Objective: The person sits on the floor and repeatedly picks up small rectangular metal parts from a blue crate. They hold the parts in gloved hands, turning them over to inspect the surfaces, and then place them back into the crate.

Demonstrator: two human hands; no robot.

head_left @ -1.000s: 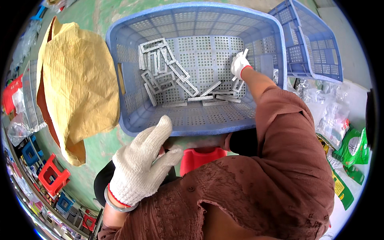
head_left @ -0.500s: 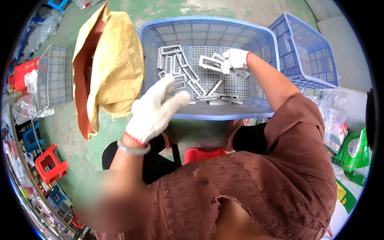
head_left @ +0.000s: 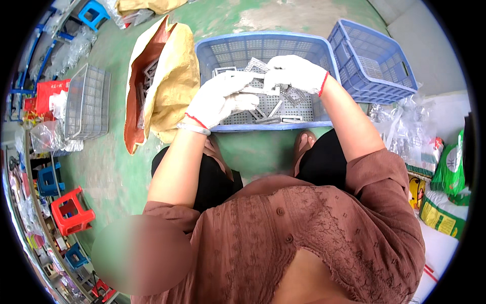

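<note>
Both my hands wear white knitted gloves with red cuffs and meet over a large blue plastic crate [head_left: 319, 45]. My right hand [head_left: 294, 75] is closed on several silver rectangular metal frames that stick out around its fingers. My left hand [head_left: 220, 96] has its thumb and fingers around the left end of one rectangular metal frame [head_left: 256, 90], whose other end reaches the right hand. The gloves partly hide the grip. More metal frames [head_left: 276, 108] lie loose in the crate below, mostly on the left and along the near side.
A yellow woven sack [head_left: 177, 81], its mouth gaping, holds similar frames left of the crate. A second blue crate [head_left: 374, 63] stands at the right. Further left are a grey mesh basket [head_left: 88, 104] and a red stool [head_left: 72, 210]. Plastic bags [head_left: 405, 124] lie at the right.
My left hand has moved up and right to meet the right hand and taken one end of a frame. The view has shifted, and frames inside the sack now show.
</note>
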